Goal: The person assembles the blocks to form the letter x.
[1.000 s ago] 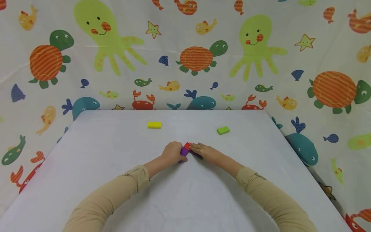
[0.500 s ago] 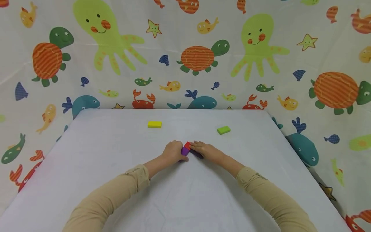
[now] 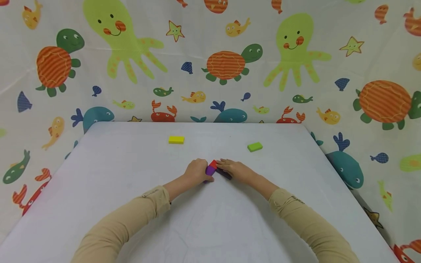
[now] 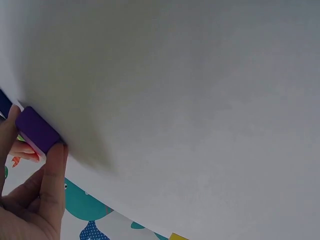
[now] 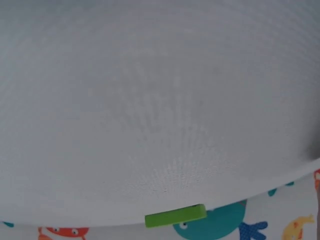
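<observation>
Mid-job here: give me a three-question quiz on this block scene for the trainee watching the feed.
1. True or false: the left hand pinches the purple block.
2. Which loose block lies farther toward the person's right on the white table: A) the yellow block, B) the green block?
3. What colour is the block the right hand touches beside the purple one?

Key:
1. True; the left wrist view shows thumb and finger on it.
2. B.
3. Red: the red block.

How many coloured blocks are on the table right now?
4: yellow block far left, green block far right, purple block in the left hand, red block by the right hand. Hands may hide more.
</observation>
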Demonstrator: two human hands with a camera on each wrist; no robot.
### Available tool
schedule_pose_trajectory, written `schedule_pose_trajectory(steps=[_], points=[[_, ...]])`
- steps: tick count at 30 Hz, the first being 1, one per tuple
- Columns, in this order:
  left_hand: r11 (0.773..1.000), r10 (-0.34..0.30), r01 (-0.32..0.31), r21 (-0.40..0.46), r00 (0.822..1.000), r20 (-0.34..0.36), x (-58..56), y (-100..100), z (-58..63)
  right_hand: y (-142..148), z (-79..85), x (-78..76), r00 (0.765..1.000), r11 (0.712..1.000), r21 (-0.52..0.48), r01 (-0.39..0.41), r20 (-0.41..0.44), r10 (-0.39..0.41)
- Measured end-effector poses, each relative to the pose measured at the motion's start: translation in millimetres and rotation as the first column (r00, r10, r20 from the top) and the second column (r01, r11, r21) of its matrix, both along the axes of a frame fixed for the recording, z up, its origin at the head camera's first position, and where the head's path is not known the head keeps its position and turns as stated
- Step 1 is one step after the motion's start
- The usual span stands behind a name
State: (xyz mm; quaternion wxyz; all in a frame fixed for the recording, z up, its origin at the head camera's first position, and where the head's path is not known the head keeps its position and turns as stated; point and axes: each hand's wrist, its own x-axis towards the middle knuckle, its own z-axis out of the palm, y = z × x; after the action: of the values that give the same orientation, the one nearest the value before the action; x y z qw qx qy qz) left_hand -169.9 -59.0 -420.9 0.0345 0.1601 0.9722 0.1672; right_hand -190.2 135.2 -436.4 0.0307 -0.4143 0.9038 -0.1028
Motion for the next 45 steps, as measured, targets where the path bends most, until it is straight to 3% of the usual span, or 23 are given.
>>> schedule_pose_trajectory(steps=[18, 27, 45], points=[[1.000, -0.030, 0.030, -0.009, 0.998, -0.056, -1.3, -1.8, -3.0, -1.1, 1.6, -0.6, 1.000, 1.000, 0.010, -0.012, -0.010, 0.012], [1.000, -0.028, 0.028, 0.007, 0.999, -0.039, -0.4, -2.1, -0.3, -1.0, 1.5, -0.7, 1.000, 1.000, 0.008, -0.017, -0.020, 0.017], [0.998, -0.058, 0.059, 0.017, 0.997, -0.058, -2.4, -4.0, -3.8, -3.4, 5.4, 0.2, 0.995, 0.999, 0.051, -0.003, -0.103, 0.008]])
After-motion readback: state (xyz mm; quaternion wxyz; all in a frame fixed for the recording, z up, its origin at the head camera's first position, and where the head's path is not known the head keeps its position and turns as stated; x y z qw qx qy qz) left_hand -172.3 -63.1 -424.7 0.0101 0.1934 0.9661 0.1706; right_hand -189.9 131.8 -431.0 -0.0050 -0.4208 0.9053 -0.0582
